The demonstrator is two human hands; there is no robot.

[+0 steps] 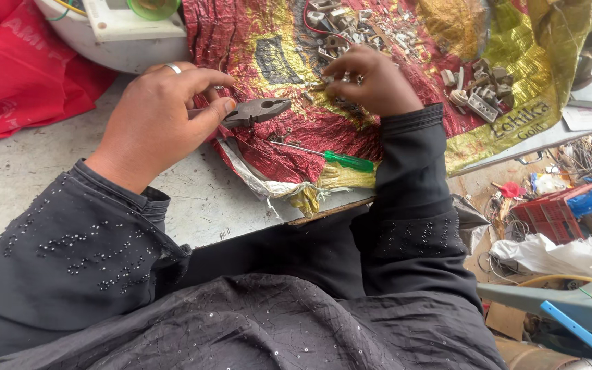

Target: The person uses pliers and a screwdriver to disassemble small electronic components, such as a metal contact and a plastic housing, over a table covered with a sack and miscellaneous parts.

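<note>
My left hand (162, 113) grips a pair of pliers (258, 109), whose jaws point right over a red and gold foil sheet (255, 48). My right hand (371, 81) rests further right on the sheet, its fingertips pinched on a small metal part among loose screws. A green-handled screwdriver (330, 157) lies on the sheet just below both hands. Several small metal and white parts (351, 27) are heaped beyond my right hand. Both arms wear dark beaded sleeves.
A white appliance housing (125, 34) sits at the back left beside red fabric (15, 68). More parts (481, 96) lie at the right of the sheet. The grey bench edge (330, 212) is near my body. Clutter and a red crate (549, 212) fill the floor on the right.
</note>
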